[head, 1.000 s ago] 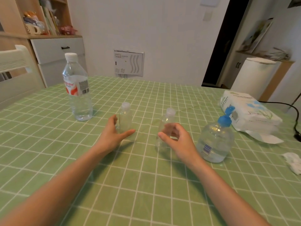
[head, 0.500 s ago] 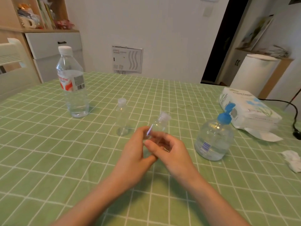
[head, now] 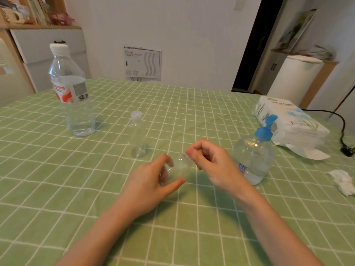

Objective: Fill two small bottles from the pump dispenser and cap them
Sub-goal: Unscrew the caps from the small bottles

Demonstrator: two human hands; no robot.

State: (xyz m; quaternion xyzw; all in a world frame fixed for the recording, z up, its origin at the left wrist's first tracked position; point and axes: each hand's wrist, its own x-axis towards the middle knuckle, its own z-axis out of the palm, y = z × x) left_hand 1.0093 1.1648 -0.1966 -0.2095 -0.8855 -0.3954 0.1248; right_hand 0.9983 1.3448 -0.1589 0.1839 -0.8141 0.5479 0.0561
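The single head-worn wide-angle camera looks forward and down from the near side of the pump dispenser (head: 253, 158), close above the table (head: 57, 189), with the wall (head: 192, 35) beyond the dispenser.

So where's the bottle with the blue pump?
In the head view, the pump dispenser stands on the right side of the table, just right of the right hand and in front of the tissue pack.

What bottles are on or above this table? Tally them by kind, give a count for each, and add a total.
small clear bottles: 2, the standing bottle and the held bottle
large water bottle: 1
pump dispenser: 1
Total: 4
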